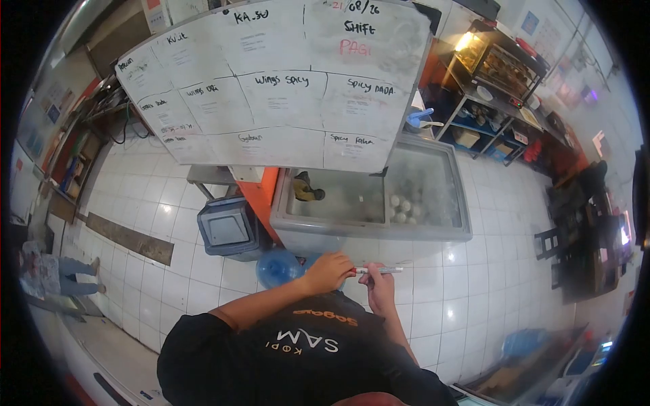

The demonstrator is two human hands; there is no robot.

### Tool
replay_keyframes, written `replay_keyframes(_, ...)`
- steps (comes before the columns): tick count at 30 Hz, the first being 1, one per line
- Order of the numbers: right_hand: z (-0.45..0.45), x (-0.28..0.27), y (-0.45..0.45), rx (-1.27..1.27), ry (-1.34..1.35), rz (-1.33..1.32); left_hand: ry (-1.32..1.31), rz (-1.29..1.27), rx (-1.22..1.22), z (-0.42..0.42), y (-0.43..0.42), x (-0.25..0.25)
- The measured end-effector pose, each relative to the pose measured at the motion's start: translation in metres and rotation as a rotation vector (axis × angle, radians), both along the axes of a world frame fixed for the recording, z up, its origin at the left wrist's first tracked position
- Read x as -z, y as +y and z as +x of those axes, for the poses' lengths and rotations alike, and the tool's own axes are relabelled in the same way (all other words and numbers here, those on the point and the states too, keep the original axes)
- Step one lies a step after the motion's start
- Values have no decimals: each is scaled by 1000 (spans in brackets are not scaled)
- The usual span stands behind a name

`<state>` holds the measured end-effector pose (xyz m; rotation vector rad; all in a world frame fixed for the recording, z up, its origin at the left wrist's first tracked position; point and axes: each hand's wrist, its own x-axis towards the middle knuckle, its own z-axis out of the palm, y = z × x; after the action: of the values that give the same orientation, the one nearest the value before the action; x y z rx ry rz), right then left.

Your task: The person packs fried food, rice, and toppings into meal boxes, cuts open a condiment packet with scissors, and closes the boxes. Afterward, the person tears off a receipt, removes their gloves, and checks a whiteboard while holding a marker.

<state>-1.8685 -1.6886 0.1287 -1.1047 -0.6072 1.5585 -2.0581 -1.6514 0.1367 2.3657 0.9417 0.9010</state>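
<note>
In front of my chest, my right hand (380, 287) is closed round a white marker (387, 270), its barrel pointing right. My left hand (328, 273) is closed at the marker's other end, where a bit of red shows between the two hands. Whether the red cap is on or partly pulled off, I cannot tell. Ahead, above both hands, stands a large whiteboard (284, 118) with a hand-drawn grid, black handwriting and a few red words.
Behind the whiteboard is a glass-topped chest freezer (291, 223) with white round items inside. A grey bin (230, 227) and a blue water jug (277, 268) stand left of it. Shelving with a lit display case (504, 64) is at the far right; another person (61, 271) stands far left.
</note>
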Motion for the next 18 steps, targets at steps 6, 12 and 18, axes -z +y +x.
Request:
replay_keyframes(6,-5,-1,-4,-45,-112,-3,-171,-193,36,-5,-3,38)
replay_keyframes(12,-13,-1,-7,-180,-42,6,-367,-1430,345,-33,0,31)
replay_keyframes(18,-15,-10,4,-405,-131,173,-754,-1909,599,-46,-6,33)
